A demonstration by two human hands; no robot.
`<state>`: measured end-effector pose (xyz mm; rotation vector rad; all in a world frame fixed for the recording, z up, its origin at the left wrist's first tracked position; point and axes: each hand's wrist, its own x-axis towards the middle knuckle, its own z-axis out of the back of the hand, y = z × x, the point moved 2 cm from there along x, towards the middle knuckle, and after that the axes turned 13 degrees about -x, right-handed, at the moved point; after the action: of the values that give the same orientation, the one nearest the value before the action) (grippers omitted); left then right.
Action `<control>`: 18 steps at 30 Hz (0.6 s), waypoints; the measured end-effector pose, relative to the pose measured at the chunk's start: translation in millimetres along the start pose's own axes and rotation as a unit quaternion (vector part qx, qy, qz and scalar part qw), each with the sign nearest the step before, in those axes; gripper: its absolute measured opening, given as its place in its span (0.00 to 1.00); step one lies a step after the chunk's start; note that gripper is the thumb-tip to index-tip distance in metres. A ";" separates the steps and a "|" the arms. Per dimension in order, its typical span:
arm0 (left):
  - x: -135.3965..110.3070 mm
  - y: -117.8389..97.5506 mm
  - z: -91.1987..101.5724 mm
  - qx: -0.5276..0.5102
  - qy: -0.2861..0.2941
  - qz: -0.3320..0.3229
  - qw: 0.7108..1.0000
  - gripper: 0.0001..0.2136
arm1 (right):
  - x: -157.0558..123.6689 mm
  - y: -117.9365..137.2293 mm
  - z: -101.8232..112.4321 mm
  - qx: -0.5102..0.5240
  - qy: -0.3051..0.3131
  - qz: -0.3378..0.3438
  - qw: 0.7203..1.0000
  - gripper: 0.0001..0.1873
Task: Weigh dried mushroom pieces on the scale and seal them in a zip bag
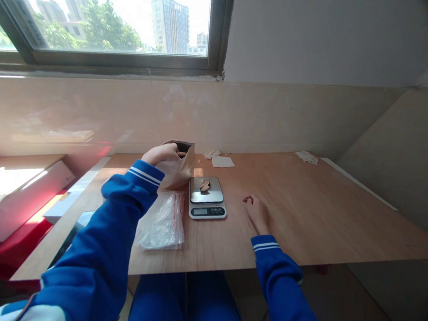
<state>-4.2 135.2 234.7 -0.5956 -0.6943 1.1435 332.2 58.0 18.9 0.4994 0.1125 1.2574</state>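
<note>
My left hand [160, 154] reaches into the open top of a brown paper bag [180, 170] that stands at the back left of the wooden table [308, 222]; its fingertips are hidden inside the bag. Right of the bag sits a small digital scale [206, 197] with a few small tan pieces [204, 185] on its pan. My right hand [257, 212] rests on the table just right of the scale, fingers curled loosely, holding nothing. A stack of clear zip bags with red seals [162, 225] lies in front of the paper bag.
A white card [222, 161] and crumpled scraps [212, 154] lie near the back wall, with another scrap [306, 157] further right. White boxes and a red surface [24, 195] lie beside the table on the left. A window runs above.
</note>
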 end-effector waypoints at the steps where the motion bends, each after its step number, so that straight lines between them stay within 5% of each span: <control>1: -0.9 -2.1 0.8 0.011 0.017 -0.001 1.000 0.12 | 0.2 -0.2 -0.3 0.001 0.000 0.000 1.000 0.16; 8: -6.6 -10.9 8.8 0.081 -0.024 0.006 0.996 0.11 | 0.7 -1.2 -1.4 0.004 -0.002 0.004 1.000 0.16; 16: -20.3 -33.3 3.3 0.077 -0.316 -0.119 0.938 0.11 | 0.3 -2.0 -1.6 0.012 -0.003 0.002 1.000 0.15; 18: -23.2 -31.2 -8.5 -0.005 -0.305 -0.132 0.943 0.11 | 0.7 -2.2 -2.1 0.014 -0.002 0.001 1.000 0.15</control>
<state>15.2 102.9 247.7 -0.1327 -1.2700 1.0699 333.6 58.7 16.3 0.5251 0.1262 1.2587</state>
